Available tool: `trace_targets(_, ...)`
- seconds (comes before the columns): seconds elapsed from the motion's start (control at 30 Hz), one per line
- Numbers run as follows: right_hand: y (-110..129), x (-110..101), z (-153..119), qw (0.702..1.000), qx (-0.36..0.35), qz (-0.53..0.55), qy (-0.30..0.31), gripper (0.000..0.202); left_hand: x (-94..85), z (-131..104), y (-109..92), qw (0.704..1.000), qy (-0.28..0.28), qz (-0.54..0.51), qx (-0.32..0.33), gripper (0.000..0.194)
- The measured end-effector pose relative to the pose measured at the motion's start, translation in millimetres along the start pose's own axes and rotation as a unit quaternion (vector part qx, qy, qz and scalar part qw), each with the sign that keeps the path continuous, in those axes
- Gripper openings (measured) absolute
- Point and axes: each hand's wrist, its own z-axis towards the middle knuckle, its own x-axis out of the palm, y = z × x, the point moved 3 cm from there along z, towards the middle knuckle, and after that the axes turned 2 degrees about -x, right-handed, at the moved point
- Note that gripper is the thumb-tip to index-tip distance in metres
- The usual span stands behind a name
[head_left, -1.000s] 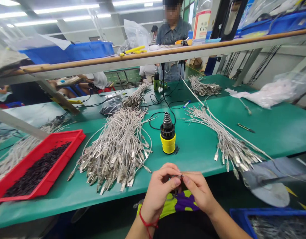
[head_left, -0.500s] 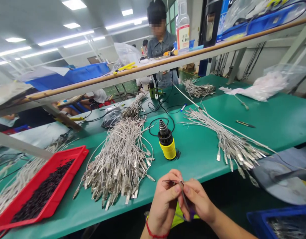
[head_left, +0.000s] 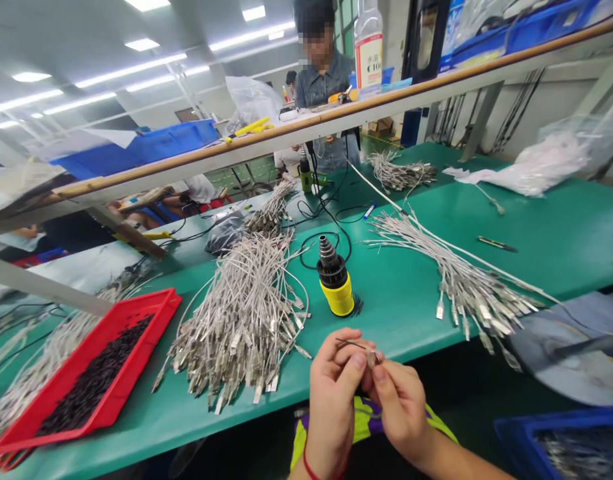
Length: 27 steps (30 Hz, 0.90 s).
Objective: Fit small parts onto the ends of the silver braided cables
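Note:
Just off the near edge of the green table, my left hand (head_left: 331, 393) and my right hand (head_left: 401, 400) meet fingertip to fingertip. Pinched between them is a small metallic piece (head_left: 372, 359), too small to identify surely. Thin dark strands (head_left: 350, 344) stick out leftward over my left fingers. Both hands are closed, partly hiding what they hold. Beyond them a yellow and black hot-air gun (head_left: 336, 293) stands nozzle up. To its left spreads a large pile of white USB cables (head_left: 241, 320), metal plugs toward me.
A red tray (head_left: 141, 363) of small black pieces sits at left. Another cable bundle (head_left: 466, 287) lies at right, plugs over the edge. A pen (head_left: 496, 244) and plastic bag (head_left: 546, 163) lie farther right. A shelf (head_left: 286, 130) crosses above; a person (head_left: 321, 87) stands behind it.
My hands have shifted slightly and turned the small piece, which shows more of its metallic end. The dark strands have tilted. The whole view has moved slightly.

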Motion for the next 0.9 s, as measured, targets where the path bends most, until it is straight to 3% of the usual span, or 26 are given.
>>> trace_targets(0.4,9,1,4,0.997,-0.049,-0.052,0.041,0.029,-9.4,-3,6,0.997,-0.006,0.029,0.069,0.005)
trace_targets(0.9,12,-3,4,0.994,-0.073,-0.072,0.038,0.029,-4.8,-3,7,0.998,-0.002,0.023,0.056,0.007)
